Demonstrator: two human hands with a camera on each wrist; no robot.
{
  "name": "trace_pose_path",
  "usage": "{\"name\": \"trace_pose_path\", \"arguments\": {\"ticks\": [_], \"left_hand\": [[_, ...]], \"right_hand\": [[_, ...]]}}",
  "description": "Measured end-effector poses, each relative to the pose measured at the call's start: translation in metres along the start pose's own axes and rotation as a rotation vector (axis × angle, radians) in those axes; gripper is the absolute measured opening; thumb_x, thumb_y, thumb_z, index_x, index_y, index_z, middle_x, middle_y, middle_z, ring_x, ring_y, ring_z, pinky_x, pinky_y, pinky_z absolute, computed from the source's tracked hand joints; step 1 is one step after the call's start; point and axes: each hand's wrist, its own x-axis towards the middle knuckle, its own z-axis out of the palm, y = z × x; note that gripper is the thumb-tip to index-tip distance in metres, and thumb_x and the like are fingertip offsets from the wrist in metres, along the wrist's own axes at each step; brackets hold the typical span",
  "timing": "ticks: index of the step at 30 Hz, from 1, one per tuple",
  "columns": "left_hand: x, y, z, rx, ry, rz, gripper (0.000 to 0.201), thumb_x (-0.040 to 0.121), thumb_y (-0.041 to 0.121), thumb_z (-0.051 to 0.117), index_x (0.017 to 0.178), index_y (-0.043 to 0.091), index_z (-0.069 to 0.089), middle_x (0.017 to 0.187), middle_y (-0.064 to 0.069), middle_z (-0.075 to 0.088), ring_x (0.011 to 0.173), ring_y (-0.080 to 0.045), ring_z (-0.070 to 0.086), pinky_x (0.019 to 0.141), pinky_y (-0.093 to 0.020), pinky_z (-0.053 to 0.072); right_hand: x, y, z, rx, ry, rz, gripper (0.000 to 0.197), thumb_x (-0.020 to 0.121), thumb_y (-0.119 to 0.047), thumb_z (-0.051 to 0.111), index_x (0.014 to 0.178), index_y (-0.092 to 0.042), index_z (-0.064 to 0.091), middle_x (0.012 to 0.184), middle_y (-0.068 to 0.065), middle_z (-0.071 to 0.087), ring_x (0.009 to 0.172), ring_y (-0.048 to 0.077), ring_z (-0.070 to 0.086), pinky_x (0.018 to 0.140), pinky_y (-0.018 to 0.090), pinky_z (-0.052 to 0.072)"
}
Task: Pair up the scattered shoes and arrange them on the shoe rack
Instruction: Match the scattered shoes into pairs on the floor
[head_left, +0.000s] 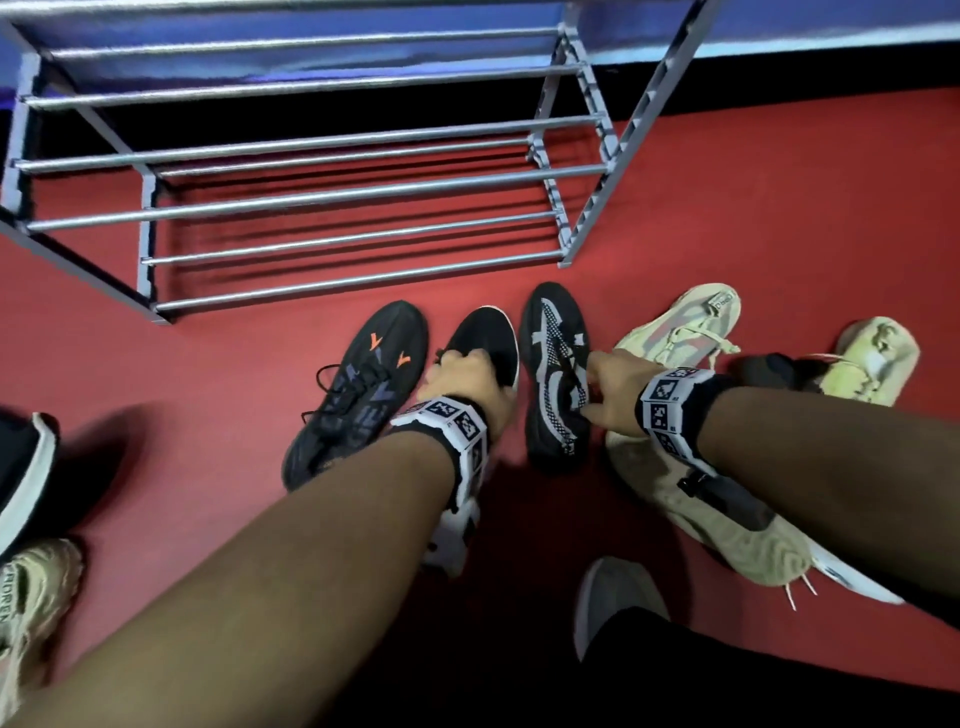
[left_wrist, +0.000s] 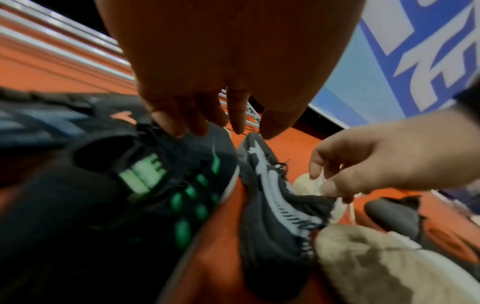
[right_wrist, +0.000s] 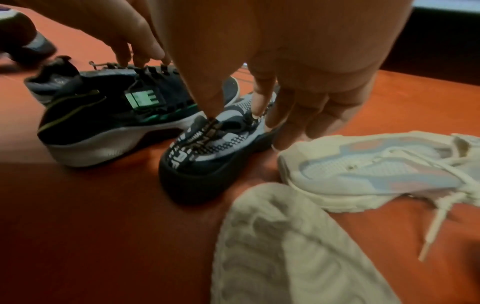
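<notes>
Left hand (head_left: 464, 382) grips the green-trim shoe (head_left: 485, 340) at its laces; right hand (head_left: 613, 392) pinches the striped shoe (head_left: 555, 374) at its tongue. Both sit on the floor at 6 o'clock of the rack (head_left: 322, 197). Uppers look soft (collars will collapse); grip the stiffer heel or sole.

— Where are you crouched here?
— You're indoors on a red floor (head_left: 208, 405), facing a bare metal rack (head_left: 322, 202) of grey bars.
— Home or shop?
— You can't tell. Loose shoes (head_left: 670, 332) lie scattered around you, and a blue-and-white printed banner (left_wrist: 420, 51) lines the wall.
</notes>
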Motion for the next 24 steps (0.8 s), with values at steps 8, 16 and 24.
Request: {"name": "trace_pose_path", "arguments": {"ticks": [8, 16, 24], "left_hand": [[-0.004, 0.041, 0.036, -0.067, -0.152, 0.137, 0.038, 0.082, 0.037, 0.056, 0.117, 0.024, 0.055, 0.124, -0.004, 0.049, 0.115, -0.032, 0.05, 0.097, -0.047, 0.046], [-0.002, 0.046, 0.065, 0.011, -0.202, 0.266, 0.051, 0.08, 0.029, 0.059, 0.13, 0.033, 0.053, 0.147, 0.006, 0.035, 0.125, -0.036, 0.044, 0.107, -0.042, 0.039], [0.0, 0.054, 0.062, 0.078, -0.221, 0.23, 0.045, 0.084, 0.029, 0.056, 0.129, 0.026, 0.055, 0.14, 0.003, 0.037, 0.124, -0.035, 0.041, 0.103, -0.043, 0.04]], "right_hand": [[-0.012, 0.045, 0.012, -0.08, -0.013, 0.118, 0.037, 0.085, -0.039, 0.057, 0.11, -0.014, 0.046, 0.11, 0.008, 0.051, 0.087, 0.031, 0.056, 0.074, 0.037, 0.049], [-0.02, 0.072, 0.043, -0.053, -0.126, 0.232, 0.044, 0.08, -0.04, 0.062, 0.109, -0.017, 0.038, 0.111, 0.011, 0.048, 0.1, 0.037, 0.058, 0.093, 0.05, 0.046], [-0.023, 0.073, 0.04, -0.033, -0.238, 0.125, 0.027, 0.075, -0.037, 0.063, 0.094, -0.02, 0.053, 0.093, 0.002, 0.064, 0.085, 0.026, 0.064, 0.075, 0.037, 0.051]]}}
